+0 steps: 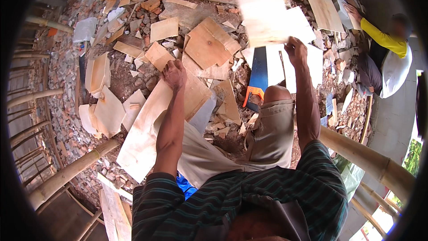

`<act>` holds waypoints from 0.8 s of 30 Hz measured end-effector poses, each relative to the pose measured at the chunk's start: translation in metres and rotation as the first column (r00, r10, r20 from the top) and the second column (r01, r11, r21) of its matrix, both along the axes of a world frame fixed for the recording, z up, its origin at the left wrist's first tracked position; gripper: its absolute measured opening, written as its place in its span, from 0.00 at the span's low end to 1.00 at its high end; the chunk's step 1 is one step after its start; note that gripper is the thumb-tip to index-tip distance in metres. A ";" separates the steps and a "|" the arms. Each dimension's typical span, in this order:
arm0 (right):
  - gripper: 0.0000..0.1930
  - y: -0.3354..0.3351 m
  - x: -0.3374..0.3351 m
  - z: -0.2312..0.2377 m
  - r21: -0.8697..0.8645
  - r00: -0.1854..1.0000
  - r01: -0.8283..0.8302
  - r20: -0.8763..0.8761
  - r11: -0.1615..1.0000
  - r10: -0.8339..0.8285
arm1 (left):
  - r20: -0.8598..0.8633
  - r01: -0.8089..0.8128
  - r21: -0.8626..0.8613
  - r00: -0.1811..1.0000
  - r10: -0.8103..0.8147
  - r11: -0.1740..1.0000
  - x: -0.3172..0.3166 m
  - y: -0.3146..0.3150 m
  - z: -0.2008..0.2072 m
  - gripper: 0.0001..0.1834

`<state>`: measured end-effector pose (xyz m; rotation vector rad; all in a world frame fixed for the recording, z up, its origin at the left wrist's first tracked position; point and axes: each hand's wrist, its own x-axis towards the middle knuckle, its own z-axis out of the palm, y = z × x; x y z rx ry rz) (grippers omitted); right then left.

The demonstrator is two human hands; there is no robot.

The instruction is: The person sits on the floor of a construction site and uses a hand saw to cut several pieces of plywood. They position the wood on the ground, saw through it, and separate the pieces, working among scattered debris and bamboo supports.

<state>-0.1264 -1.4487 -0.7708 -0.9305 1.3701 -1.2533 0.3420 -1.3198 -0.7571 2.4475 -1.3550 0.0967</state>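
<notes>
My left hand (174, 74) presses down on the top of a long plywood board (143, 139) that leans across my left leg. My right hand (296, 50) is raised and grips the lower edge of a pale plywood sheet (269, 21), which is blurred. Below that sheet a handsaw (257, 75) with a blue blade and orange handle lies on the ground beside my right knee. Plywood offcuts (209, 44) lie scattered over the rubble in front of me.
Bamboo poles cross at lower left (67, 174) and at right (370, 158). Another person in a yellow sleeve (383, 40) crouches at the upper right among more boards. Broken brick and stone rubble (58, 107) covers the ground.
</notes>
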 end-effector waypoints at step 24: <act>0.13 0.138 -0.058 -0.065 0.109 0.491 0.831 -0.606 0.546 -0.626 | -0.052 -0.026 0.157 0.998 0.035 0.987 -0.002 -0.002 0.010 0.26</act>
